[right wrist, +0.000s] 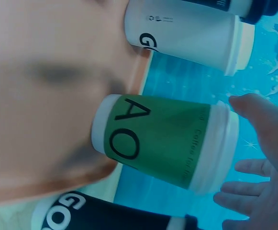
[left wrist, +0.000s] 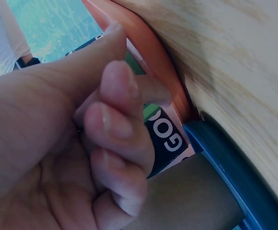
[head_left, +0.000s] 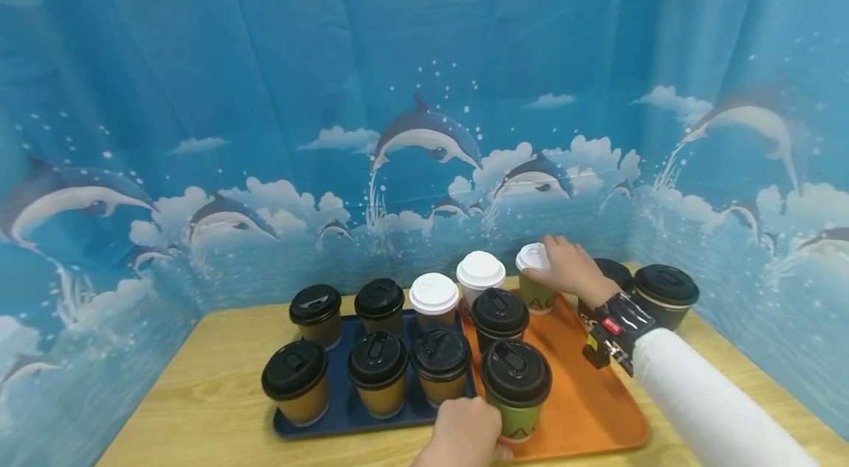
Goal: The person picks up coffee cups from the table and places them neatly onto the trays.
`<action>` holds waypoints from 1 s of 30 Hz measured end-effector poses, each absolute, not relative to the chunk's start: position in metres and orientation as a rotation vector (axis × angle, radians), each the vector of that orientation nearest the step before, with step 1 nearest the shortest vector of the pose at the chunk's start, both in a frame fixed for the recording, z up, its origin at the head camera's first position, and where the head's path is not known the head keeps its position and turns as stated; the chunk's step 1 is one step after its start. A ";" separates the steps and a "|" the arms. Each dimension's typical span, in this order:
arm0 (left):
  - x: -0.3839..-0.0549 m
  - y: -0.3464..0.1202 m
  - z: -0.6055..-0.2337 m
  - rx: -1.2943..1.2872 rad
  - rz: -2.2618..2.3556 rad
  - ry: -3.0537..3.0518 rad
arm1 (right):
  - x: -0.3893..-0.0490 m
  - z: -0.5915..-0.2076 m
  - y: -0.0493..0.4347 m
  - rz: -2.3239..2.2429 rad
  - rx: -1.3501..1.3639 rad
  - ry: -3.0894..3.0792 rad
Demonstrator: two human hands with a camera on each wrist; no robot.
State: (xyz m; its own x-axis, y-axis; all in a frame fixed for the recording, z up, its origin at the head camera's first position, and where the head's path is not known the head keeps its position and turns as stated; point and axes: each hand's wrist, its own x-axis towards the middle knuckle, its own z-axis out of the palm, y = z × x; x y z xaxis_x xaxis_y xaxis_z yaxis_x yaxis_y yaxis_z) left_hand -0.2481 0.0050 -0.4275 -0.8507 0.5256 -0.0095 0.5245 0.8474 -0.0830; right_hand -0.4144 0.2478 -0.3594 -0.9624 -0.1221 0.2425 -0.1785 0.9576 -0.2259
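Observation:
My right hand (head_left: 572, 268) reaches over a green cup (right wrist: 158, 139) with a white lid (right wrist: 215, 146), at the far end of the orange tray (head_left: 584, 408). In the right wrist view the thumb is at the lid's edge and the spread fingers lie beside it. My left hand (head_left: 464, 426) is low at the front, where the orange tray meets the blue tray (head_left: 345, 419). Its index finger reaches the orange rim beside a black-lidded green cup (head_left: 520, 408); the other fingers curl loosely, with nothing seen between them.
Several brown black-lidded cups (head_left: 295, 378) stand on or beside the blue tray, with a white-lidded cup (head_left: 434, 297) at its back. A white cup (head_left: 480, 275) and another black-lidded cup (head_left: 499, 316) share the orange tray. Two dark cups (head_left: 663, 294) stand behind my right wrist. A dolphin-print curtain (head_left: 424, 84) surrounds the table.

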 end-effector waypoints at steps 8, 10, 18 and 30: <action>-0.247 0.005 -0.429 -0.862 0.127 -2.973 | -0.397 -0.341 0.261 0.392 0.271 -2.878; -0.247 0.005 -0.429 -0.864 0.129 -2.966 | -0.392 -0.336 0.267 0.404 0.283 -2.865; -0.246 0.004 -0.428 -0.860 0.114 -2.963 | -0.376 -0.321 0.301 0.482 0.291 -2.811; -0.246 0.003 -0.430 -0.868 0.096 -2.938 | -0.348 -0.332 0.367 0.531 0.169 -2.808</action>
State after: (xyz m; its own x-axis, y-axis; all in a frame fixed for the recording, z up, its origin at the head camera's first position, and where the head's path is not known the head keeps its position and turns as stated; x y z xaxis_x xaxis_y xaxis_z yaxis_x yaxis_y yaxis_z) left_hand -0.2456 0.0026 -0.4296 -0.8369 0.5445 0.0560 0.5397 0.8379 -0.0815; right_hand -0.3479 0.3670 -0.3318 -0.9546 -0.0625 0.2912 -0.1644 0.9258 -0.3405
